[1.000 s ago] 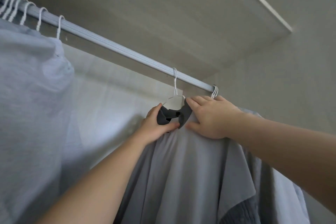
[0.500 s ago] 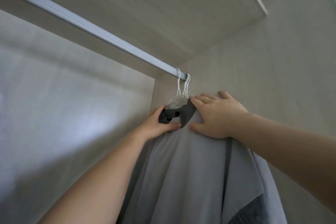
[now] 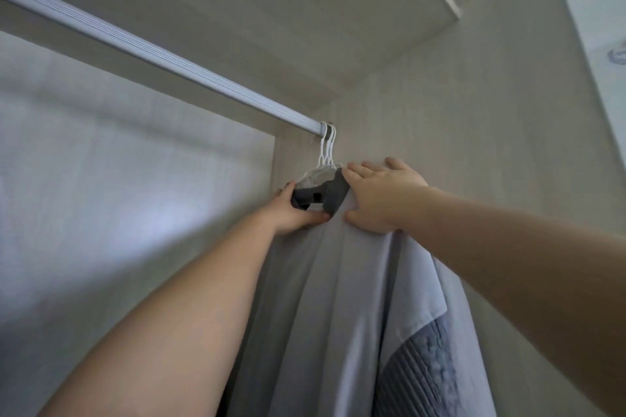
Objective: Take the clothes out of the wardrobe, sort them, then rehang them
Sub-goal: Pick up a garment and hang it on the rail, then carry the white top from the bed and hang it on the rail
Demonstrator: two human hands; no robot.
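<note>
rail (image 3: 162, 56): ribbed pale metal | hangers (image 3: 326, 154): white wire | shirt (image 3: 325, 298): smooth matt grey cloth | wardrobe wall (image 3: 474, 132): matt woodgrain

Most of the left hand's (image 3: 291, 213) fingers are tucked behind the dark collar (image 3: 321, 195); only the thumb shows, just under it. Just above the right hand's (image 3: 379, 196) fingertips, the white hanger hooks (image 3: 327, 149) bunch too closely to count, perhaps three. The hangers' shoulders lie covered by the grey garment (image 3: 321, 298) beneath those fingers. The rail (image 3: 162, 57) runs off the left edge, well away from the fingers. Below them, the grey garment and the ribbed garment (image 3: 416, 366) are cut off by the bottom edge. The forearms leave at the bottom and right edges.
</note>
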